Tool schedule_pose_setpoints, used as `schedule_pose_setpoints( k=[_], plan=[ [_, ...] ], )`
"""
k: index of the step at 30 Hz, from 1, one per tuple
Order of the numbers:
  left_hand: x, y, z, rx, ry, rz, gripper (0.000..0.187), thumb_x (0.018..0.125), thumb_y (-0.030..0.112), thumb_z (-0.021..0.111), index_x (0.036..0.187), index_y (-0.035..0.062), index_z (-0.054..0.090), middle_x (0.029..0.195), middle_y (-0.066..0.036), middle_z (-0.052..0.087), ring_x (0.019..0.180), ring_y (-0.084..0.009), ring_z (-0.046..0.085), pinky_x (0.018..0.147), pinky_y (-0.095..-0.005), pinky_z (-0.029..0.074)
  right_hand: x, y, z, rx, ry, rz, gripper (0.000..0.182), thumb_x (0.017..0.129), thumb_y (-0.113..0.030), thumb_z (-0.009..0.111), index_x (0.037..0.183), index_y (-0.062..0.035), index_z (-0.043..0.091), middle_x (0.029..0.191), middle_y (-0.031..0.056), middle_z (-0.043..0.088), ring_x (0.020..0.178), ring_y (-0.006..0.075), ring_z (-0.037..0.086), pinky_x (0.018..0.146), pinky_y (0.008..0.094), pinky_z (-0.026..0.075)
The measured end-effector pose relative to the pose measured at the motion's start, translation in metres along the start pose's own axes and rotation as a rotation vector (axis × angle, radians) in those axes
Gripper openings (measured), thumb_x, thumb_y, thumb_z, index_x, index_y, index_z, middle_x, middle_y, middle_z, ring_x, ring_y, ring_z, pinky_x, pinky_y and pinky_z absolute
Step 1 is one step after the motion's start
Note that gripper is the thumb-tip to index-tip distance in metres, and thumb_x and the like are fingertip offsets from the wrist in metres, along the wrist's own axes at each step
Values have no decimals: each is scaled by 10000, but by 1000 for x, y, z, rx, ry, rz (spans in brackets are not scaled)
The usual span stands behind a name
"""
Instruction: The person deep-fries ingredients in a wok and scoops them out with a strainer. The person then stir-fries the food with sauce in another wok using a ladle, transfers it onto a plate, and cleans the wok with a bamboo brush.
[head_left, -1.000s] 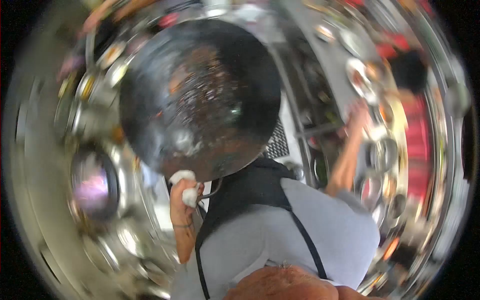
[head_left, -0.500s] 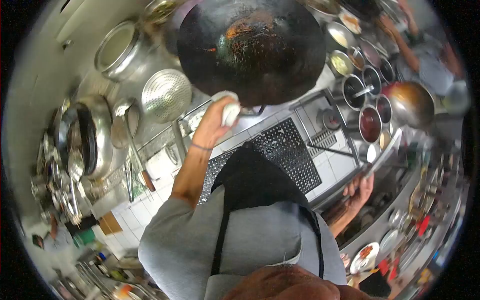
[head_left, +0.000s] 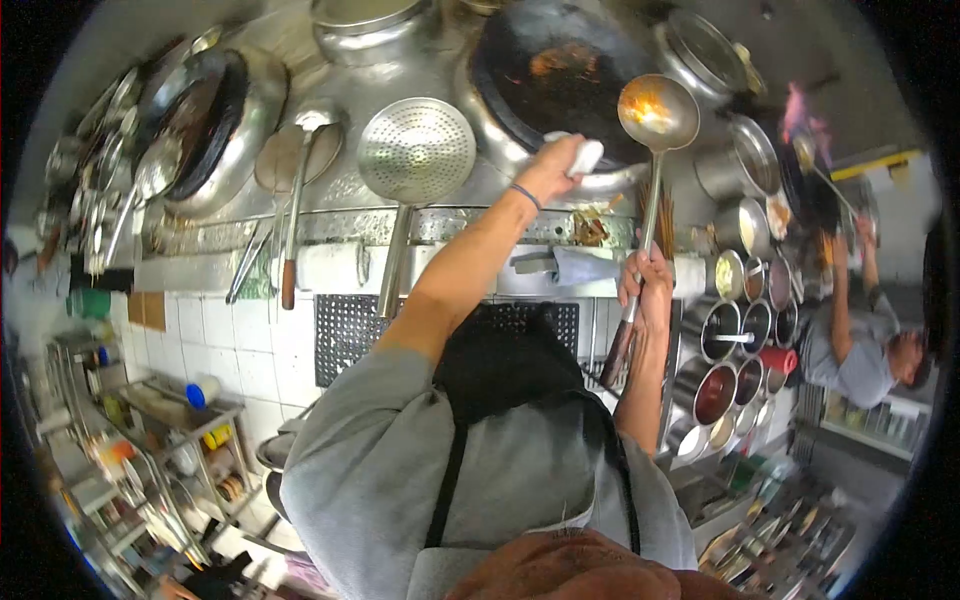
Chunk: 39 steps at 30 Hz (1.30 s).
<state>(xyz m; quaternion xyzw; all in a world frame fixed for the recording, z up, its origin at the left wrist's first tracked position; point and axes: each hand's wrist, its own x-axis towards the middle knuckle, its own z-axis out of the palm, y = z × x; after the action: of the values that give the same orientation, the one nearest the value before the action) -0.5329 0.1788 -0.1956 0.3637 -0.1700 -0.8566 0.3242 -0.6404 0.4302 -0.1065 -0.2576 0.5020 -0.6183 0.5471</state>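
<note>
A large dark wok (head_left: 520, 105) sits on the metal burner ring, its inside smeared with brown-orange residue. My left hand (head_left: 556, 168) is closed around a folded white cloth (head_left: 587, 157) at the wok's near rim; what lies under the cloth is hidden. My right hand (head_left: 648, 285) grips a long ladle (head_left: 652, 215) with a dark wooden handle end. Its round bowl, streaked with orange, points away from me and overlaps the wok's right edge in this view.
Left of the wok lies a perforated strainer (head_left: 417, 150), with another wok (head_left: 205, 125) farther left. Pots of sauce (head_left: 714, 392) and ingredients line the right side. A co-worker (head_left: 865, 340) stands at right near a flame (head_left: 800, 125). A black perforated mat (head_left: 350, 335) lies below.
The wok, tilted toward me before, now rests on the burner ring. My right hand has brought the ladle from the right side to near the wok. The view has turned right.
</note>
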Motion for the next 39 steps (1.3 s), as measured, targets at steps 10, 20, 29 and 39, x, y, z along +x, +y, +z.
schedule_pose_setpoints(
  k=[10, 20, 29, 39],
  plan=[
    [-120, -13, -35, 243, -104, 335, 370, 799, 233, 758, 1091, 58, 611, 825, -24, 654, 726, -115, 624, 560, -260, 492, 66, -14, -62, 295, -262, 256, 409, 1025, -262, 482, 1373, -53, 431, 840, 6, 493, 534, 57, 426, 413, 243, 396],
    [-163, -105, -138, 1634, 754, 539, 683, 653, 284, 795, 1219, 7, 531, 999, -263, 609, 992, -437, 572, 853, -464, 491, 1, -41, -70, 30, -241, 402, 486, 1038, -383, 426, 1422, -93, 357, 734, -22, 407, 498, 74, 386, 379, 257, 365],
    [-185, -105, -138, 1457, 768, 628, 606, 646, 296, 827, 1162, 47, 629, 1008, -252, 593, 968, -428, 582, 856, -462, 492, 51, -61, -22, -277, -316, 224, 494, 980, -145, 514, 1425, -21, 339, 636, -15, 394, 426, 76, 393, 343, 256, 361],
    [-195, -103, -151, 1256, 602, 726, 701, 626, 232, 842, 1242, 55, 557, 1081, -233, 597, 1048, -413, 572, 902, -444, 481, 225, -48, 231, -619, -527, -79, 142, 937, -126, 560, 958, 15, 559, 579, 21, 492, 423, 131, 485, 381, 299, 408]
  ],
)
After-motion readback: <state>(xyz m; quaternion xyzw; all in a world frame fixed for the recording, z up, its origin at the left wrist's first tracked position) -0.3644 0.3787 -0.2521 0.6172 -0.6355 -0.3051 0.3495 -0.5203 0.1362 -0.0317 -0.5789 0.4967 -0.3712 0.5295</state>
